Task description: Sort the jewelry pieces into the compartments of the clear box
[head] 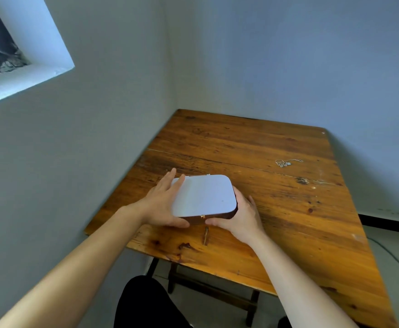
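Two hands hold a box on the wooden bench (288, 233). Nearest to the person, both thumbs press on the front wall of the box (203, 196), one on each side of a small gold knob (202, 216). The left hand (164, 204) lies along the left side, and its fingers (173, 179) are stretched out flat, close together, up onto the near left corner of the lid. The right hand (239, 215) wraps the right side; its fingers curl round the far corner, so I cannot see their tips. Both hands press on the box, one from each side.

The lid looks white and flat, and it is shut. The walls under it look dark brown. The box is longer from left to right than from front to back. It is turned a little, so the knob side faces the person and leans toward the left hand.

I think this is the very first step: getting the box open. No piece is in it yet that I can see. The next move calls for lifting the lid at the knob while one hand keeps the bottom down.

Far past the right fingers, well apart from the box, a thin silver chain (287, 162) lies in a small heap on the bench. It has to go in after that.
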Demonstrator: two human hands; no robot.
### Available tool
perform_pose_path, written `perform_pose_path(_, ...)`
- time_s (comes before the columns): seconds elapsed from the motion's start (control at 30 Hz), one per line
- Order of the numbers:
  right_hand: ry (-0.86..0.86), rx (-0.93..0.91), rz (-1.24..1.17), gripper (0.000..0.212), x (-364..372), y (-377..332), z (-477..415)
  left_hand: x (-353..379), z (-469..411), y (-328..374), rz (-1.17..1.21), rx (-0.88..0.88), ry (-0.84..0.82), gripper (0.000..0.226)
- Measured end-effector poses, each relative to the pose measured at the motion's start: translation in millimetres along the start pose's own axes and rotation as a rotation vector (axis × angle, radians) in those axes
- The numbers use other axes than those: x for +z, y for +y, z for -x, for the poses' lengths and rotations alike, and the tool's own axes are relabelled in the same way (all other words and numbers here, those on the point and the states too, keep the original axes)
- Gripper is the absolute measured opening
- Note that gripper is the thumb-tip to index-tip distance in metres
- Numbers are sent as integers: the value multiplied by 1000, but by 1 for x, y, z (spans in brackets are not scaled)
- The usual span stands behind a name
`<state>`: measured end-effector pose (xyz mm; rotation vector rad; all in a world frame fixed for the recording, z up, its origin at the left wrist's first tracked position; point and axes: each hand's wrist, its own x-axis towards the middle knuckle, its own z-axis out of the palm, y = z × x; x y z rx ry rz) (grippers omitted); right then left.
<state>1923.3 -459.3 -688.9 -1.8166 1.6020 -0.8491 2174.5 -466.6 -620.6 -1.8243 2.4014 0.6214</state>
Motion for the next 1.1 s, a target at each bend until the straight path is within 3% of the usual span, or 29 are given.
perform_pose_path(0.1, -7, -17, 5, 112, 0, 2, -1, -7, -17, 3, 4, -8, -80, 136)
perform_pose_path(0.17, -2, 2, 5, 115, 2, 5, -1, -2, -20, 1, 30, 4, -31, 130)
perform_pose_path(0.27, 3, 92, 44, 113, 6, 7, 2, 12, -14, -5, 175, -16, 130, 123)
perform_pose_path(0.37, -3, -30, 197, 98, 9, 13, 3, 25, -6, -11, 265, -115, 376, 113)
perform_pose_path(0.47, -24, -158, 347, 80, 10, 16, 3, 28, -2, -18, 281, -305, 573, 104)
perform_pose_path(0.57, -33, -170, 419, 77, 13, 16, 4, 23, -1, -29, 318, -526, 672, 97)
perform_pose_path(0.73, -29, -173, 461, 78, 15, 17, 3, 13, -5, -44, 319, -715, 706, 93)
perform_pose_path(1.03, -46, -141, 450, 77, 13, 13, 4, 11, -10, -51, 194, -667, 644, 89)
perform_pose_path(1.1, -67, -129, 440, 77, 12, 11, 3, 19, -7, -36, 119, -651, 692, 87)
